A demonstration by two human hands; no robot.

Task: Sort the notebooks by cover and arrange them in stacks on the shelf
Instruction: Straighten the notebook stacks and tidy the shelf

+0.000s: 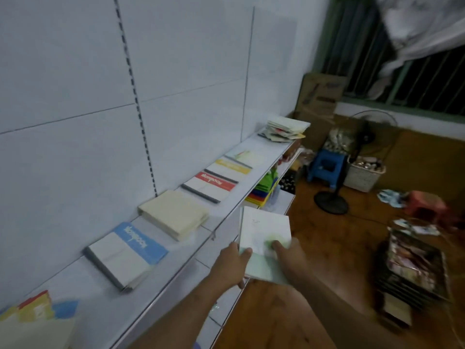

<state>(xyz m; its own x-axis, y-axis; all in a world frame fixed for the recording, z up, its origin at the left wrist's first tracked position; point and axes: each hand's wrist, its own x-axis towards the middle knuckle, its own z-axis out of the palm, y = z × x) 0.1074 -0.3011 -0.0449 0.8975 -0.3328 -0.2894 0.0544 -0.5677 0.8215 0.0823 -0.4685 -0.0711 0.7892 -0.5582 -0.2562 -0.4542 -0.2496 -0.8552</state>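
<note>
Both hands hold white-and-green notebooks (263, 233) just off the front edge of the white shelf (224, 210). My left hand (232, 265) grips the left edge, my right hand (289, 260) presses a thumb on the cover. Along the shelf lie a blue-banded notebook stack (125, 253), a cream stack (173, 215), a red-banded one (211, 185), a yellow-banded one (231, 167) and a pale green one (245, 156). A messy pile of notebooks (285, 128) sits at the far end.
More mixed notebooks (37, 308) lie at the near left of the shelf. Lower shelves hold coloured items (263, 192). On the wooden floor stand a fan (332, 200), a blue stool (327, 167), a white basket (364, 176) and a stack of magazines (412, 265).
</note>
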